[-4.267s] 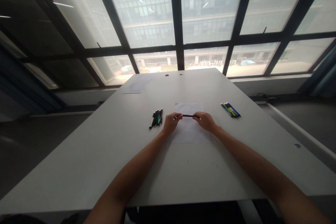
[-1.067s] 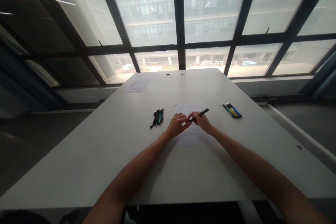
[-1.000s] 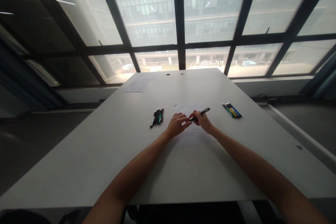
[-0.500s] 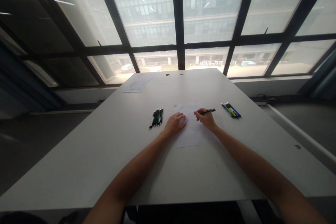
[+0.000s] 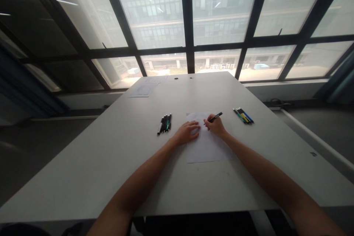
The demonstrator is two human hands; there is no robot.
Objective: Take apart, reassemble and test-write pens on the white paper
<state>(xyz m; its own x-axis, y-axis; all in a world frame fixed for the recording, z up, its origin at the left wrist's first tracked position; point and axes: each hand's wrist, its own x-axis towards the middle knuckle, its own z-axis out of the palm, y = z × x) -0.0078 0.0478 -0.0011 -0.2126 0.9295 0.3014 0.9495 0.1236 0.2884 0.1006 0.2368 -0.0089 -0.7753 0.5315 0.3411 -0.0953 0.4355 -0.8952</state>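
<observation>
A white sheet of paper (image 5: 206, 151) lies in front of me on the white table (image 5: 110, 162). My left hand (image 5: 186, 132) rests flat on the sheet's left side, fingers stretched out. On the right, my right hand (image 5: 215, 126) is closed around a black pen (image 5: 217, 116), its tip down at the paper and its back end tilted up to the right. Whether the tip touches the sheet is too small to tell. Left of my left hand lies a row of several pens (image 5: 165, 123), mostly black.
Another group of several pens (image 5: 243, 116), with green, yellow and blue among them, lies right of my right hand. Printed papers (image 5: 142, 89) lie at the table's far left. Large windows (image 5: 160, 11) stand beyond the far edge.
The paper has slid toward me and slightly right. My left hand has shifted a little right and nearer with it. The pen in my right hand now stands steeper.
</observation>
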